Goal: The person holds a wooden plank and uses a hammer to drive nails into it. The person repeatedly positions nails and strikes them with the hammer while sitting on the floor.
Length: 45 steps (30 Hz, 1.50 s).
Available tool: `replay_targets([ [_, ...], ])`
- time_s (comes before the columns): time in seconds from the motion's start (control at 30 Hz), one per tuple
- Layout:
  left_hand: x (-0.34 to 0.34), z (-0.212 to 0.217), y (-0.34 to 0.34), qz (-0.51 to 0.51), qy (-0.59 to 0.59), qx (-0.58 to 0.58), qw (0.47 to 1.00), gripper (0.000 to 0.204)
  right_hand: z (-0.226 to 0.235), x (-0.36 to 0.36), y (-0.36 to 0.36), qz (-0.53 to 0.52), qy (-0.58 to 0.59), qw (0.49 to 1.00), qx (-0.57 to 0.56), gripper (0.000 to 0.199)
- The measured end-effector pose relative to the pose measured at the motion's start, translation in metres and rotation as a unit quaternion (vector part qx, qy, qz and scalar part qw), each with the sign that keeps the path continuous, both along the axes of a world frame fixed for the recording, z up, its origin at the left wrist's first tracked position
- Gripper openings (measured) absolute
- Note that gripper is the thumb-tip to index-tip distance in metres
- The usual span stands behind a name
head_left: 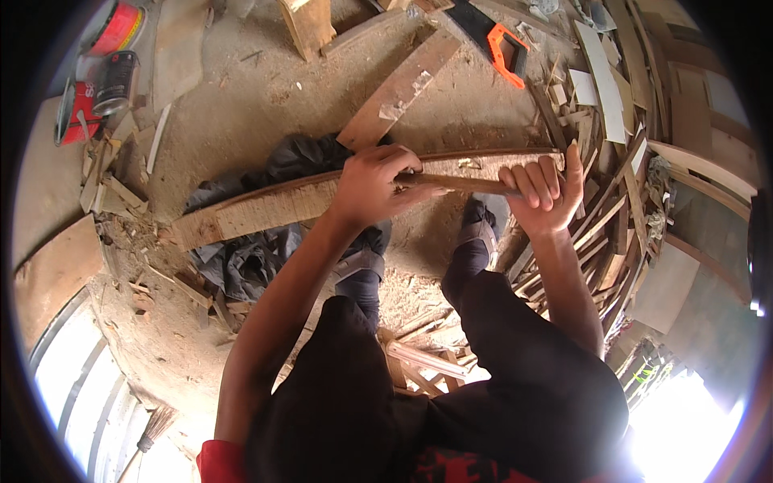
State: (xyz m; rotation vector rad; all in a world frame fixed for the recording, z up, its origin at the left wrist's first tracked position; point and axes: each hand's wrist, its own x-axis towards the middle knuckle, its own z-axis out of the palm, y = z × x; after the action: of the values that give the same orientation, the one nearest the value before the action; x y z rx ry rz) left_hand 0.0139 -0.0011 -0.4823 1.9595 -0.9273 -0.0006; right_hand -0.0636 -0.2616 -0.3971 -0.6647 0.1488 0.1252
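My left hand [370, 183] is closed around one end of a narrow brown wooden stick [463, 184]. At its other end, my right hand [541, 193] has its fingers curled over the stick, one finger stretched away from me. The stick runs roughly level between both hands, above the feet. Just beyond it, a long wooden plank [274, 203] lies crosswise, its left end nearer to me. A bundle of black cloth [254, 262] shows on both sides of that plank. Another board [403, 88], with pale patches, slants away behind my left hand.
A saw with an orange handle [506, 56] lies at the far right. Offcuts [604, 217] pile up along the right side. Red tins [80, 113] and a dark can [115, 83] are at the far left. A broom [155, 427] is at the lower left.
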Motion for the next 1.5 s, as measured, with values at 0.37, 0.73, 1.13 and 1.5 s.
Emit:
replay_targets([
  [0.37,-0.015,-0.032,0.064,0.159,0.155,-0.109,0.969,0.041,0.013,-0.016,0.009,0.050,0.010,0.991,-0.122,0.055],
  [0.73,-0.009,-0.022,0.067,0.115,0.012,0.006,0.993,0.074,0.039,-0.012,0.032,0.103,-0.040,0.980,-0.164,0.050],
  [1.13,-0.013,-0.017,0.066,0.004,0.009,0.273,0.962,0.080,0.011,-0.025,0.001,0.236,0.082,0.963,-0.097,0.092],
  [1.5,0.007,-0.034,0.086,-0.173,-0.083,0.354,0.915,0.093,0.028,0.035,-0.001,0.555,0.502,0.662,-0.033,0.058],
])
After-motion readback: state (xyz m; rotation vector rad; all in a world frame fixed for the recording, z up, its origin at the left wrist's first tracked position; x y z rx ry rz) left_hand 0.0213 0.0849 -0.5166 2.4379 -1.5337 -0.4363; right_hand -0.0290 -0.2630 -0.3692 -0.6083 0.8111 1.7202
